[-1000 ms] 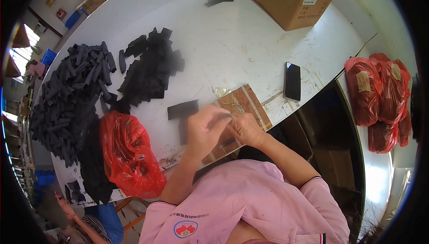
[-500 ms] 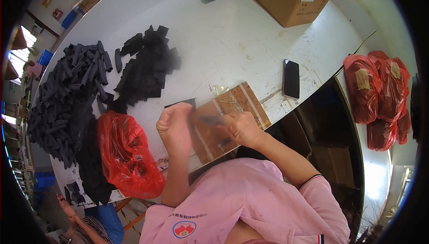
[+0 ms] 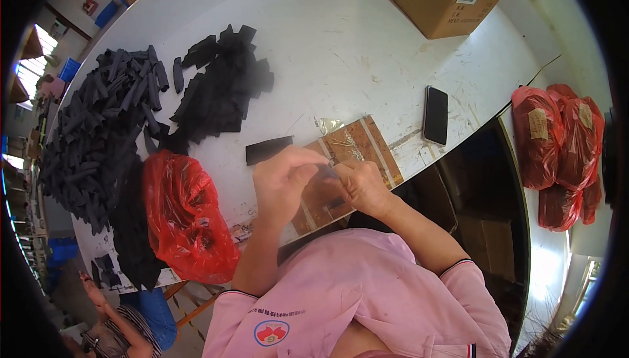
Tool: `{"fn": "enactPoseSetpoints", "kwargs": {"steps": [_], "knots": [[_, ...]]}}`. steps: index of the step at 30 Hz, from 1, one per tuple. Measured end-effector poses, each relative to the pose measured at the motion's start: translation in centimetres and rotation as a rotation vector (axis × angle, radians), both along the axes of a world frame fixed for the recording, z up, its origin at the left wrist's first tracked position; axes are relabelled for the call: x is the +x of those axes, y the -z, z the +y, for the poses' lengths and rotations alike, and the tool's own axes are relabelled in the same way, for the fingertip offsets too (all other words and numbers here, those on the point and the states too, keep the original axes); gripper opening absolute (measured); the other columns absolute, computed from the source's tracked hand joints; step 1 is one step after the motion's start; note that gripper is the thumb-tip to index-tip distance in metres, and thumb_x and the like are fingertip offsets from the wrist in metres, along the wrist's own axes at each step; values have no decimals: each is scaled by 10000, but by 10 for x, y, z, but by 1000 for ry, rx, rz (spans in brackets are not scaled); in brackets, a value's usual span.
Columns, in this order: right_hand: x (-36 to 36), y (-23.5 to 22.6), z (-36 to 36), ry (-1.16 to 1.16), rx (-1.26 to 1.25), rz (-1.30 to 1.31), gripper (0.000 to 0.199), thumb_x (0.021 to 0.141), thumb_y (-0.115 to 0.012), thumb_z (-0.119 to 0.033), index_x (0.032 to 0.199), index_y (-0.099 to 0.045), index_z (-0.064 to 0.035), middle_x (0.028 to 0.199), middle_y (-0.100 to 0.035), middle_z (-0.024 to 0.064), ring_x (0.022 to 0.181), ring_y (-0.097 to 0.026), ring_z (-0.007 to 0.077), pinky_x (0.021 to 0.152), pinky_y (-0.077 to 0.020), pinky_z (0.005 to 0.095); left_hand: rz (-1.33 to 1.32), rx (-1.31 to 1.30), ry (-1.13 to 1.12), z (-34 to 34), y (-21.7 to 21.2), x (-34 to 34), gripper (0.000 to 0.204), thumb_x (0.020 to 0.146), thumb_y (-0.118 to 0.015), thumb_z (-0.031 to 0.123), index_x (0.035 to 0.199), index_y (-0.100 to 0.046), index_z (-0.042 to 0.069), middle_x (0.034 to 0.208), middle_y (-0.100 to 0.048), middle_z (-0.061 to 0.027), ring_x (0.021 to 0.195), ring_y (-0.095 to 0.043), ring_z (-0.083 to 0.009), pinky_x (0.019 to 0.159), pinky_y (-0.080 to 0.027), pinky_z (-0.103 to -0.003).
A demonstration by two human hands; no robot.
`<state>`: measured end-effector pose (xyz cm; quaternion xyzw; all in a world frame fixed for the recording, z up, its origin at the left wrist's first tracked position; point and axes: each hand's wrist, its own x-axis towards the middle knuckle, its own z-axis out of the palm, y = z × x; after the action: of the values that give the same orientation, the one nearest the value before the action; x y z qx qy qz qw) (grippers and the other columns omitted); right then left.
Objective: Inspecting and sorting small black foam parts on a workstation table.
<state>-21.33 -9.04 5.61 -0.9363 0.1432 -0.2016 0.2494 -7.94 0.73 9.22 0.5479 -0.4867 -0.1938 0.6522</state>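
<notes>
Above a brown board [image 3: 380, 145] at the table's front edge, my two hands meet. My left hand [image 3: 283, 181] is closed, its thumb and fingers pinching one end of a small dark strip [image 3: 325, 173]. The fingers of my right hand [image 3: 364, 186] are closed on the other end, so most of the strip is hidden. A flat black strip [image 3: 268, 150] lies on the table just beyond my left hand. Pale tape bands cross the board, and thin clear scraps [image 3: 331, 126] lie at its far edge.
At the left are a heap of rolled dark pieces [image 3: 98, 135], a pile of flat black pieces [image 3: 219, 89] and a red plastic bag [image 3: 187, 220]. A phone [image 3: 436, 115] and a cardboard box [image 3: 439, 4] lie right. Red bags [image 3: 557, 135] stand farther right; another person [image 3: 124, 322] sits lower left.
My left hand has moved right to meet my right hand and now grips the dark strip too. The flat black strip beyond it shows more fully. The whole view has shifted slightly.
</notes>
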Motion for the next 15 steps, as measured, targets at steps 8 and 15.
{"fn": "enactPoseSetpoints", "kwargs": {"steps": [8, 15], "knots": [[3, -37, -10, -125, -2, 81, 184, 666, -628, -176, 613, -496, -58, 578, -510, 72, 572, -541, 249, 464, -412, 366, 3, 26, 51, 8, 10, 7, 119, 819, -548, 74, 815, -585, -40, 768, -602, -121, 711, -552, -159, 659, -431, -235], [3, -6, -8, -87, 17, 72, 219, 713, -617, -203, 617, -496, -47, 587, -523, 75, 567, -539, 269, 468, -415, 368, 42, -33, 18, 2, 12, 7, 117, 819, -545, 67, 809, -581, -45, 780, -600, -118, 712, -550, -157, 655, -435, -240]]}}
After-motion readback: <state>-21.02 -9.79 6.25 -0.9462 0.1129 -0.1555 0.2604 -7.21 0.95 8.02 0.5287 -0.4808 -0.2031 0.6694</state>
